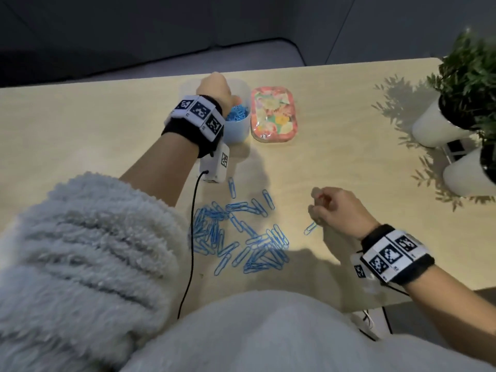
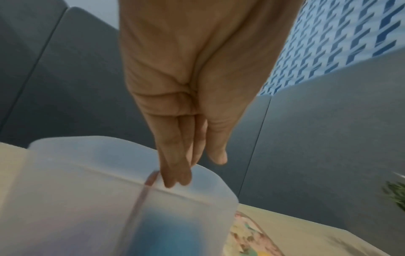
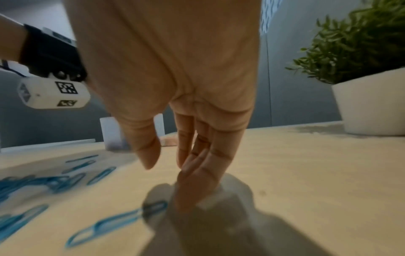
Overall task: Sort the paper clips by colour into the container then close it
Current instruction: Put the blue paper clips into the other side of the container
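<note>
Light wooden table (image 1: 80, 124) fills mid-frame in head view. Frosted translucent plastic container (image 1: 237, 130) sits upper centre, blue clips already inside; floral pink lid (image 1: 273, 114) lies just right of it. Heap of blue wire paper clips (image 1: 236, 232) lies lower centre. We judge sorting mid-way.

Our left hand (image 2: 186, 86) hovers over container, fingers straight and together, tips at rim, holding nothing.

Our right hand (image 1: 338, 210), centre-right, loosely curled, empty; single blue clip (image 1: 310, 228) lies just beside fingertips. Next move: pinch it.
</note>
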